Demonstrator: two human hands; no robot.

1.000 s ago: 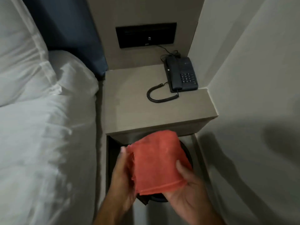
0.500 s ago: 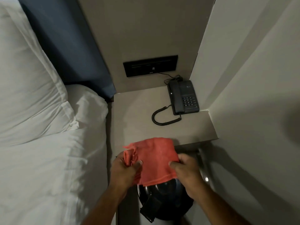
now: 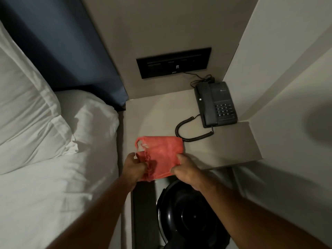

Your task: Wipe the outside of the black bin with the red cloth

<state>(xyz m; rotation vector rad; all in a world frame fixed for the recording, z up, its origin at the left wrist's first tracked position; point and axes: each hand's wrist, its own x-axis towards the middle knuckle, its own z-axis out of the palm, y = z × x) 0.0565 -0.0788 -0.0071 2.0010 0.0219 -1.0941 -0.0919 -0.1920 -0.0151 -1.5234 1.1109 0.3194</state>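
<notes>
left hand and right hand both pinch the red cloth over the nightstand, black bin near and below, so the person should bunch a firm pad, then reach down to its outer wall.

I see the table ahead of me, set in a corner between the bed on its left and the wall on its right. The phone sits at the table's far right, its coiled cord trailing toward the near side. A wall panel is mounted behind the table, above it. The cloth is held over the table's near edge, my left hand at its left side, my right hand at its right. The bin stands below the table, nearer to me.
</notes>
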